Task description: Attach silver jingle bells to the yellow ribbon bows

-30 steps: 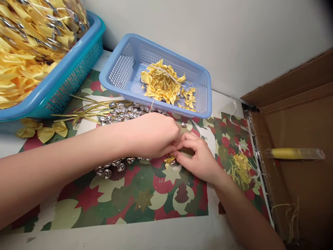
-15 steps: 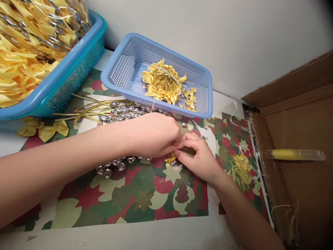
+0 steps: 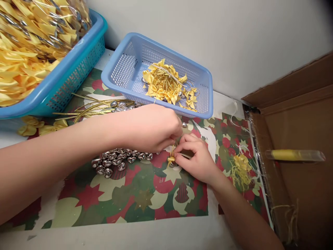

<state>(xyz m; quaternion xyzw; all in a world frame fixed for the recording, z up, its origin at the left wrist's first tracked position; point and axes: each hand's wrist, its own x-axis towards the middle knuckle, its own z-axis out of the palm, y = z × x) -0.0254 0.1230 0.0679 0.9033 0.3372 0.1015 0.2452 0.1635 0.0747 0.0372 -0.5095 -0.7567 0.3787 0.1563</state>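
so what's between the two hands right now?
Head view: a small gold cord piece with a silver charm at its base, pinched by fingertips of the left hand and right hand, above the patterned paper.

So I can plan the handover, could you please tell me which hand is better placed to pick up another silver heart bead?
Probably the left hand: it is directly above the pile of silver heart beads, while the right hand pinches the small yellow ribbon piece.

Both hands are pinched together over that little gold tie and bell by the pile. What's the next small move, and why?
Probably snug the gold tie tight. The left hand and right hand meet fingertip to fingertip on it, the tie stands up between them, and a silver bell sits under it on the patterned mat, seemingly not fastened yet.
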